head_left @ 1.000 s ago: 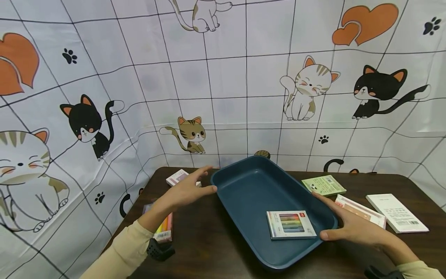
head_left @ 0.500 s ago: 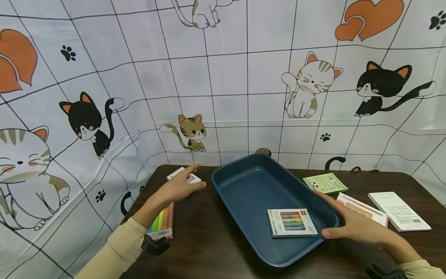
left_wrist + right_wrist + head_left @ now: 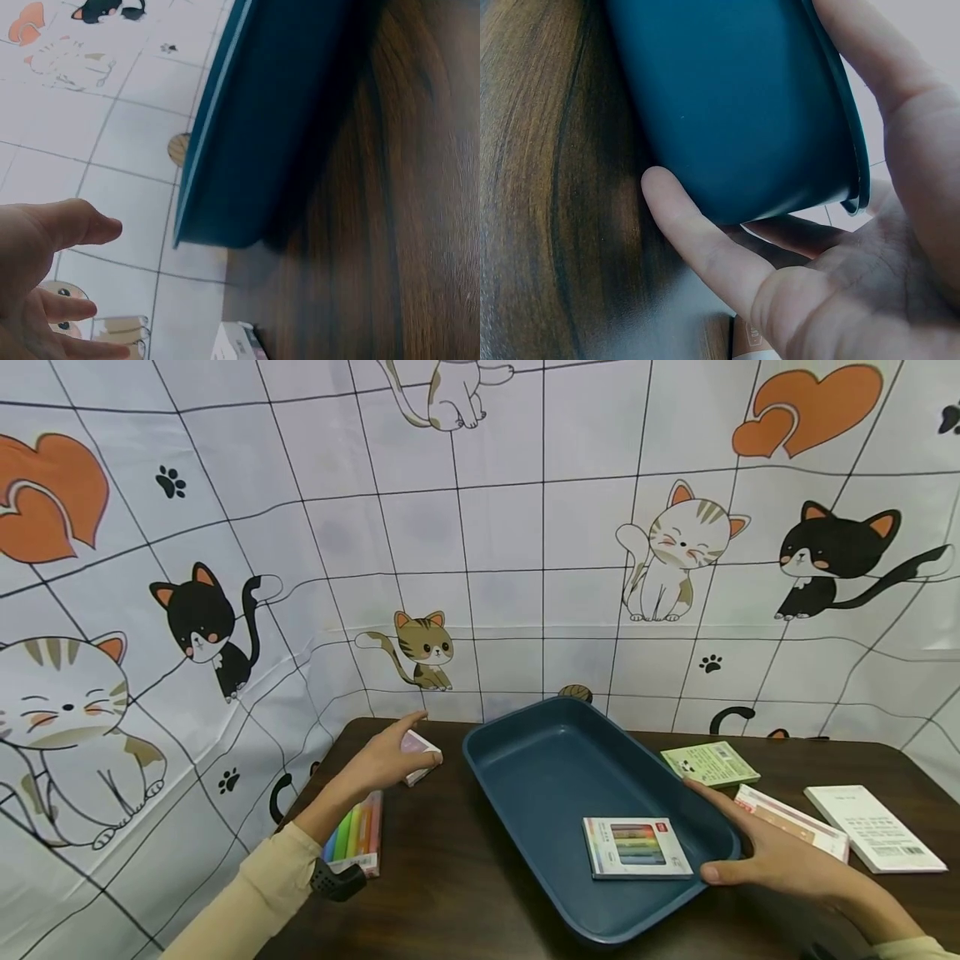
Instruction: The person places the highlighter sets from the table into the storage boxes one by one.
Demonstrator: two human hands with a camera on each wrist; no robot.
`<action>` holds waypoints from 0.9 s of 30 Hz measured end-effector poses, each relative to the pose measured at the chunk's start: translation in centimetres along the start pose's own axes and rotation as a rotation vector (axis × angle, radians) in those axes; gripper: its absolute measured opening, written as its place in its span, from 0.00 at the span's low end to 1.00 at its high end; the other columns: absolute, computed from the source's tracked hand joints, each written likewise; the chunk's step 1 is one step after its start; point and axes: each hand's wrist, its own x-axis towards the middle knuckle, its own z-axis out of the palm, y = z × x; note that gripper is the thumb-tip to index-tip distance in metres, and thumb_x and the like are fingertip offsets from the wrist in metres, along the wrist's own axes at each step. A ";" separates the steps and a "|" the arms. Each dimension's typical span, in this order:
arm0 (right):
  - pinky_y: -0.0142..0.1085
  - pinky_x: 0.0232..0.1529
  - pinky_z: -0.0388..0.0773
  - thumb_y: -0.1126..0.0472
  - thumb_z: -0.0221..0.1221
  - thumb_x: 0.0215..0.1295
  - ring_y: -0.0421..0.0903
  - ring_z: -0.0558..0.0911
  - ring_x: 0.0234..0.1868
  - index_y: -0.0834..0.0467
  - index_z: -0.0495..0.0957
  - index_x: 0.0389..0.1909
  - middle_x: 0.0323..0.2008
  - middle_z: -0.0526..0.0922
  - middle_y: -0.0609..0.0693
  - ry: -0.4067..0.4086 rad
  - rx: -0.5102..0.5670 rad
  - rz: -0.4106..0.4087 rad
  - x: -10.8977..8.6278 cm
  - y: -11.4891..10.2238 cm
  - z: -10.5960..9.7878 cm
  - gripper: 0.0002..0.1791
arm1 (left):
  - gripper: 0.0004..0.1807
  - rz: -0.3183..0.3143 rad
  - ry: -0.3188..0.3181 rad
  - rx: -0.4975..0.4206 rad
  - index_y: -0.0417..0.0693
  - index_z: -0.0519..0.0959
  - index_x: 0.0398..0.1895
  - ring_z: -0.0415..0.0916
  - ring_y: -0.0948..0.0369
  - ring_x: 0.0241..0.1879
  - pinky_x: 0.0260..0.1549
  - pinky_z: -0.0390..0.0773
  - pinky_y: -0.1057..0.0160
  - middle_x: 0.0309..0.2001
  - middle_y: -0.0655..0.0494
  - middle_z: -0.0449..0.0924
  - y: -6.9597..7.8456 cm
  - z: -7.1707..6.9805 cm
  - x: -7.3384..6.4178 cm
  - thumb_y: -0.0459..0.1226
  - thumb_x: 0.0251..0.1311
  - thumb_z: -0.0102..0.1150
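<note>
A dark blue rectangular tray point(image 3: 547, 777) stands at an angle on the brown table. In it, near its front right, lies a white box point(image 3: 637, 847) with a window showing coloured sticks. My right hand point(image 3: 787, 852) holds the tray's right corner, thumb and fingers on either side of it. Left of the tray, my left hand point(image 3: 382, 764) hovers with its fingers loosely extended, holding nothing. Just beyond it lies a small white and purple box point(image 3: 423, 752), partly hidden by the hand; its end point(image 3: 236, 345) shows in the left wrist view.
A pack of coloured markers point(image 3: 360, 831) lies on the left, partly behind my left forearm. On the right are a green packet point(image 3: 708, 763), a white and pink box point(image 3: 795, 822) and a flat white box point(image 3: 873, 828). A cat-print curtain point(image 3: 495, 543) hangs behind the table.
My left hand has moved away from the tray's left rim, leftward to the small white and purple box. The right hand stays at the tray's corner. The tray has not visibly moved on the table.
</note>
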 end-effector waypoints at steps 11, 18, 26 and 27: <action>0.71 0.56 0.62 0.55 0.65 0.66 0.74 0.53 0.70 0.45 0.41 0.83 0.78 0.45 0.67 -0.032 0.023 0.048 0.2 -0.2 -0.1 0.53 | 0.45 0.015 0.042 0.078 0.40 0.58 0.79 0.54 0.36 0.73 0.67 0.58 0.36 0.75 0.33 0.56 -1.5 -0.5 1.4 0.47 0.64 0.65; 0.75 0.54 0.61 0.56 0.65 0.67 0.75 0.52 0.70 0.44 0.43 0.83 0.77 0.46 0.66 -0.008 -0.022 0.021 0.1 0.0 0.2 0.52 | 0.45 0.035 0.033 0.097 0.40 0.56 0.80 0.52 0.36 0.73 0.69 0.55 0.36 0.75 0.33 0.55 -3.2 -0.3 2.3 0.45 0.65 0.64; 0.74 0.56 0.61 0.56 0.64 0.68 0.76 0.51 0.71 0.44 0.42 0.83 0.78 0.44 0.67 -0.028 0.010 0.039 0.1 -0.2 0.1 0.51 | 0.45 -0.050 -0.014 0.044 0.43 0.56 0.80 0.49 0.36 0.74 0.69 0.52 0.33 0.77 0.34 0.53 -4.0 -0.4 2.9 0.48 0.66 0.63; 0.73 0.56 0.61 0.56 0.64 0.68 0.76 0.51 0.70 0.43 0.42 0.83 0.78 0.44 0.67 -0.028 0.008 0.039 0.1 -0.2 0.1 0.51 | 0.45 -0.056 -0.013 0.044 0.42 0.56 0.80 0.49 0.36 0.74 0.68 0.52 0.33 0.76 0.34 0.53 -4.1 -0.5 3.0 0.48 0.66 0.63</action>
